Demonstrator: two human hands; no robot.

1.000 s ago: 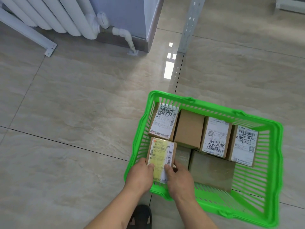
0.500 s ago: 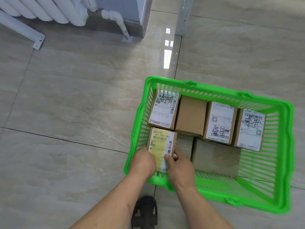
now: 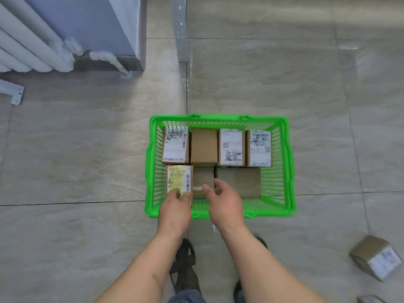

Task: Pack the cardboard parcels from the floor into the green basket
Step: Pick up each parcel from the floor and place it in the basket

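The green basket [image 3: 218,117] stands on the tiled floor in front of me. Several cardboard parcels fill its far row, and two plain ones lie lower along the near side. A parcel with a yellow and white label [image 3: 178,180] sits in the near left corner. My left hand [image 3: 175,212] holds that parcel's near end, fingers curled over it. Beside it, my right hand [image 3: 225,204] hovers over the basket's near rim with loosely curled fingers and nothing in it.
A labelled parcel [image 3: 376,256] lies tilted on the floor at the far right, and another parcel's corner [image 3: 369,299] shows at the bottom edge. A white radiator [image 3: 32,44] and a metal post [image 3: 180,29] stand at the back. My sandalled feet [image 3: 183,265] are just behind the basket.
My right hand has come off the yellow-labelled parcel and moved to the right. The left hand still holds the parcel, which now sits lower in the near left corner.
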